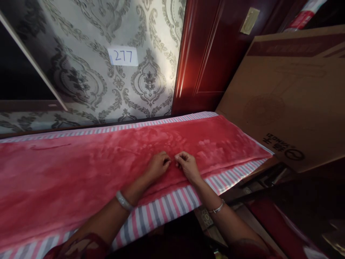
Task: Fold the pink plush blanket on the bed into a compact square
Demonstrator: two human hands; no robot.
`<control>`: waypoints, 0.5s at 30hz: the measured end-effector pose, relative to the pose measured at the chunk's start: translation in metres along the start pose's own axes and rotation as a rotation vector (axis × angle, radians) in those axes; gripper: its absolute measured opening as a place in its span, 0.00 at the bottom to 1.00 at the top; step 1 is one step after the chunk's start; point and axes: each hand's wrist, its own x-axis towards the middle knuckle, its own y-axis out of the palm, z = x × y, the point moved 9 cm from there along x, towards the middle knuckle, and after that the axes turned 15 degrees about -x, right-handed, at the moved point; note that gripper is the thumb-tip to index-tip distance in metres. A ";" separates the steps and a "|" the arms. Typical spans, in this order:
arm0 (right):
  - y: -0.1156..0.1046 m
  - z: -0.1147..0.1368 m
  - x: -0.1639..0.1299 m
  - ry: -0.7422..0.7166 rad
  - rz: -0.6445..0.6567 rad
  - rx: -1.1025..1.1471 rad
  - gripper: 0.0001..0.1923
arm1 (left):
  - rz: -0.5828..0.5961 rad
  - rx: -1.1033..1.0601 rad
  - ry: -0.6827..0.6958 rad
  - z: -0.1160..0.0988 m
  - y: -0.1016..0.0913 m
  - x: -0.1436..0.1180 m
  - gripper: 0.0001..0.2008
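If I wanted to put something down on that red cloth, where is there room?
The widest free patch of the red cloth lies left of the left hand, between the striped borders. Another runs from the right hand toward the cardboard box. It is tight between the hands, and at the near border, which both forearms cross.

left hand (159, 163): curled into pinch, left forearm (106, 220) toward 1 o'clock | right hand (189, 166): pinched too, right forearm (232, 220) toward 11 o'clock
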 end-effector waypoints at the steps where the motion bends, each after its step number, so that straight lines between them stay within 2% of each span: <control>1: 0.000 0.000 0.000 0.000 -0.001 0.001 0.13 | -0.001 0.000 0.001 0.000 0.000 0.000 0.09; 15: -0.001 -0.002 0.001 0.014 -0.013 -0.008 0.15 | -0.016 -0.031 -0.025 0.004 -0.004 0.001 0.08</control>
